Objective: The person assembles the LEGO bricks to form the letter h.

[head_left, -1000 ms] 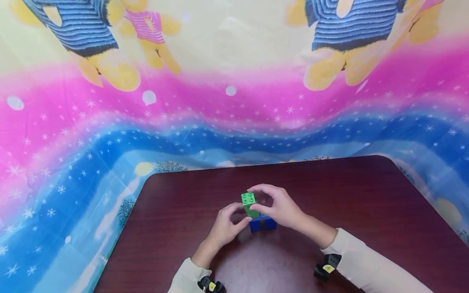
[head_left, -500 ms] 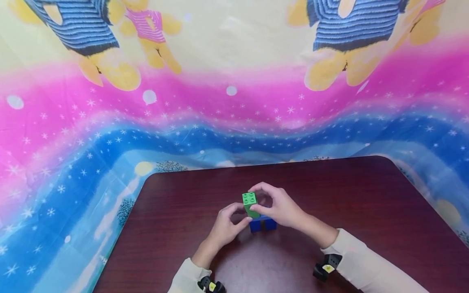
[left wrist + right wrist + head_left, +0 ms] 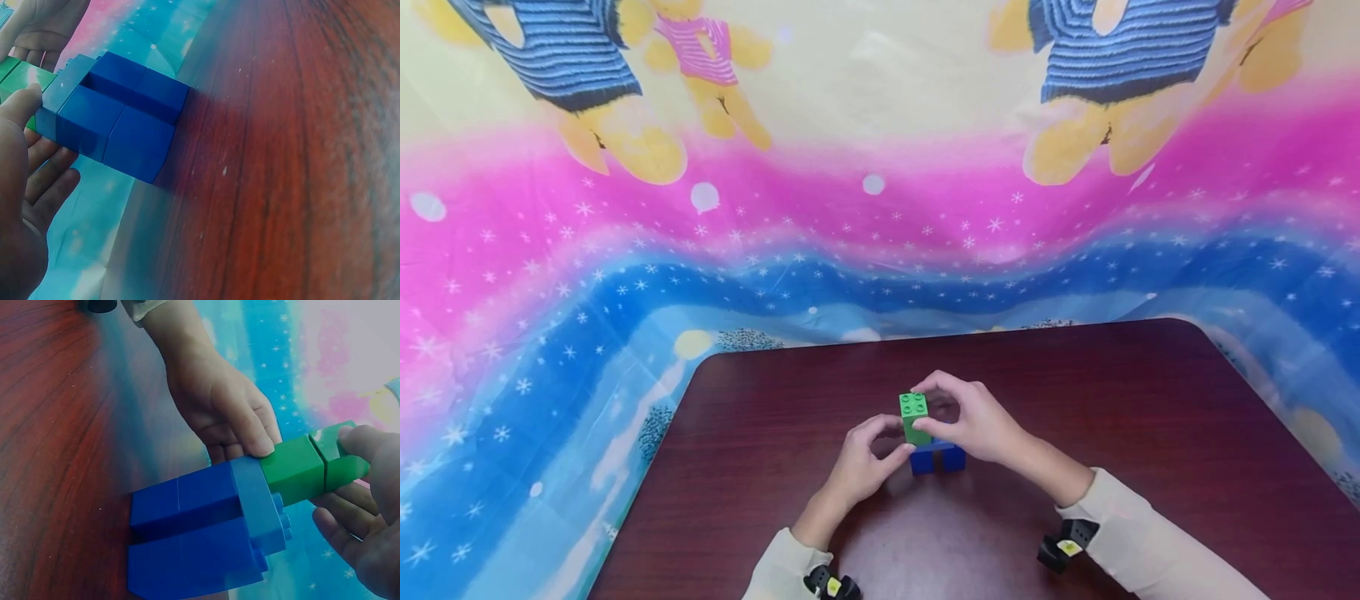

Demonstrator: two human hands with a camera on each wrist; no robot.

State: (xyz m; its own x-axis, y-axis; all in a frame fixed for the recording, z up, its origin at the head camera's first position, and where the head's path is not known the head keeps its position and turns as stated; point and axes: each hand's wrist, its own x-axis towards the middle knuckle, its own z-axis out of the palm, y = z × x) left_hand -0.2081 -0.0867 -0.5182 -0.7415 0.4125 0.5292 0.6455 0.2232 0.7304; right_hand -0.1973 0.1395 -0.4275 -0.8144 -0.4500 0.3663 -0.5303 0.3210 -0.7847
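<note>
A toy building-brick stack stands on the table. Its base is two dark blue brick columns point(image 3: 187, 556) with a gap between them, bridged on top by a lighter blue brick point(image 3: 257, 503). Above one end of that bridge sits a lower green brick point(image 3: 294, 467), with an upper green brick point(image 3: 334, 469) on it; a thin dark seam shows between the two. My left hand point(image 3: 861, 462) holds the lower green brick, thumb near its joint with the lighter blue one. My right hand point(image 3: 977, 425) pinches the upper green brick between thumb and fingers. Some fingertips are hidden behind the bricks.
The dark red-brown wooden table point(image 3: 760, 500) has rounded far corners. Beyond its far edge hangs a printed cloth point(image 3: 850, 225) in pink, blue and cream. A black wrist device point(image 3: 1063, 546) sits at the right cuff, another wrist device point(image 3: 831, 583) at the left.
The green bricks' top has shifted slightly to the right, and my right hand's fingers have risen a little with it. My left hand and the blue base look nearly still.
</note>
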